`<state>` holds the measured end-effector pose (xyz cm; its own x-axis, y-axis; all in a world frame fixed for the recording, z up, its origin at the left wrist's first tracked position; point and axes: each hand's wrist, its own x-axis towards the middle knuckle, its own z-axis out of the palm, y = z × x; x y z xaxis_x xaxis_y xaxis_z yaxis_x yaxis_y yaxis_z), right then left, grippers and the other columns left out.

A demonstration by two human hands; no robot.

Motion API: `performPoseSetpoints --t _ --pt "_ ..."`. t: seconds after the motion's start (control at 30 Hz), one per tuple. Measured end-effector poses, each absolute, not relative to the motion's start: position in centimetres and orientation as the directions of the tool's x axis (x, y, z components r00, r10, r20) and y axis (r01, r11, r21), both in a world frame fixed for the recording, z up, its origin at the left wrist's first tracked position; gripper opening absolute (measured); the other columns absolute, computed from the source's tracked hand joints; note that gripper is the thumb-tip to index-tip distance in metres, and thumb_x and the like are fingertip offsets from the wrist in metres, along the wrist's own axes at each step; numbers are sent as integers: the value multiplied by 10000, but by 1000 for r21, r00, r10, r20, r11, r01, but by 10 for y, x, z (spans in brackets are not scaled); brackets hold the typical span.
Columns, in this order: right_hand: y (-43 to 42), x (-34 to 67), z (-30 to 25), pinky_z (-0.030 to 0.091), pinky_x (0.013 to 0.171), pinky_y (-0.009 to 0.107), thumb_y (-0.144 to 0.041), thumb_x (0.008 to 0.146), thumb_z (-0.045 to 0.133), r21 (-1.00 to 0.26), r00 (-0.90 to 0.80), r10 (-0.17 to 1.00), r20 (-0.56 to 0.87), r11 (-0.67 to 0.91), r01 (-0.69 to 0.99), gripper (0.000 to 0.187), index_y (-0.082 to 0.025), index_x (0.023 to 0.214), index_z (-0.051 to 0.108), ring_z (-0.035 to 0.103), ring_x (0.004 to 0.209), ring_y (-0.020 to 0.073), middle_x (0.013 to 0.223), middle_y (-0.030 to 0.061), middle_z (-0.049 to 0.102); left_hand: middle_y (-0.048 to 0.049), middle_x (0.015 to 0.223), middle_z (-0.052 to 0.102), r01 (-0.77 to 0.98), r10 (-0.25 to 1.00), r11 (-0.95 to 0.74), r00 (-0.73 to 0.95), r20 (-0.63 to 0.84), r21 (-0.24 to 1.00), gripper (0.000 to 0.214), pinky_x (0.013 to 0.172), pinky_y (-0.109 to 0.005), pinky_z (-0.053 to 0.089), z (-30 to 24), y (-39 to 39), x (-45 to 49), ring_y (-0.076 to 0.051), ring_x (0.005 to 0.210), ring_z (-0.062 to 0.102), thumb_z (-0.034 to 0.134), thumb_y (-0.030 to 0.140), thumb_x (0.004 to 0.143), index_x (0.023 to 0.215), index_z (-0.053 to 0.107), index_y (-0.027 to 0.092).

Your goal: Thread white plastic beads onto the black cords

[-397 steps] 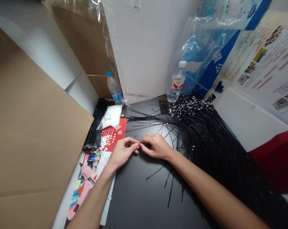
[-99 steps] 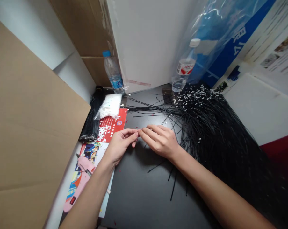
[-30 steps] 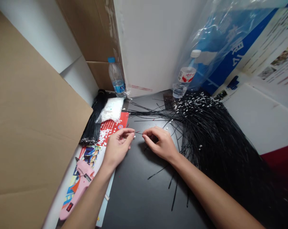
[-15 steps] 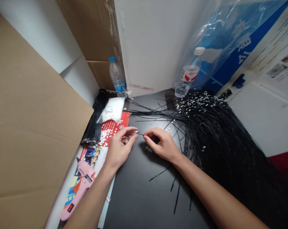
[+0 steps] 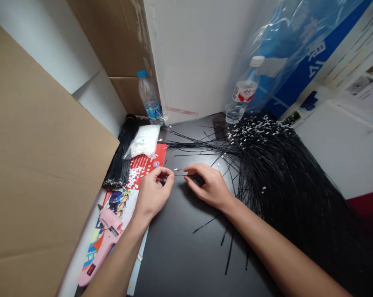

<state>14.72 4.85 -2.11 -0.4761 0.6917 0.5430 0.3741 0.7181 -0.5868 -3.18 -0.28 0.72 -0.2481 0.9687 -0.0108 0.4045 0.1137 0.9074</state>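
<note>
My right hand [image 5: 206,185] pinches a thin black plastic strand [image 5: 185,175] that runs left across the black table top [image 5: 186,255]. My left hand [image 5: 152,192] is curled, fingertips close to the strand's far end, and whatever its fingers hold is hidden. A few tiny white pieces [image 5: 175,169] lie just above the gap between my hands. To the right of my right hand spreads a large heap of black strands [image 5: 285,185], with white bits clustered at its far end.
A tied black strand bundle [image 5: 120,163], a bag of white pieces [image 5: 141,142] and a red leaflet [image 5: 146,167] lie left. A pink glue gun [image 5: 102,247] lies near my left forearm. Two water bottles [image 5: 149,99] stand at the back, and a cardboard sheet [image 5: 44,144] rises at far left.
My hands have drawn apart from their fingertip contact, leaving the strand spanning the gap. My left fingers have curled inward. The view has shifted slightly.
</note>
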Motion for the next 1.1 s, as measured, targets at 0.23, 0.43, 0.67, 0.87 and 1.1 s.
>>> performPoseSetpoints --t 0.23,0.43,0.67,0.87,1.1 --pt "51 149 -19 463 694 261 -181 947 560 -526 -564 616 550 780 339 100 -184 928 658 611 746 148 841 33 721 -2 782 658 -66 965 177 -182 -187 982 130 487 -210 351 5 2 -28 -55 471 476 645 261 730 779 563 173" --pt "49 150 -18 465 704 263 -174 921 582 -622 -534 675 509 718 314 72 -187 915 653 608 745 144 839 30 713 7 756 664 65 981 136 -151 -125 989 218 552 -228 449 4 0 -31 -92 541 560 653 272 797 993 639 176" --pt "48 151 -15 497 728 266 -179 894 594 -738 -421 776 469 607 296 52 -194 888 644 639 758 140 824 26 707 -45 964 737 535 973 -110 -112 200 838 141 675 -284 523 3 -4 -36 -155 760 666 617 253 885 961 728 213" --pt "48 150 -16 498 697 268 -173 869 596 -734 -434 768 471 614 289 42 -196 866 632 629 726 138 792 17 692 -37 905 731 717 914 -269 -20 405 643 111 616 -265 493 4 -5 -37 -156 765 643 616 169 895 930 715 204" --pt "57 161 -8 469 938 409 -116 797 585 -522 -492 649 581 760 387 419 -198 1204 528 614 992 226 1038 62 706 -27 874 718 786 880 -280 -20 475 551 117 642 -285 475 6 -7 -39 -147 688 599 580 165 920 930 693 197"
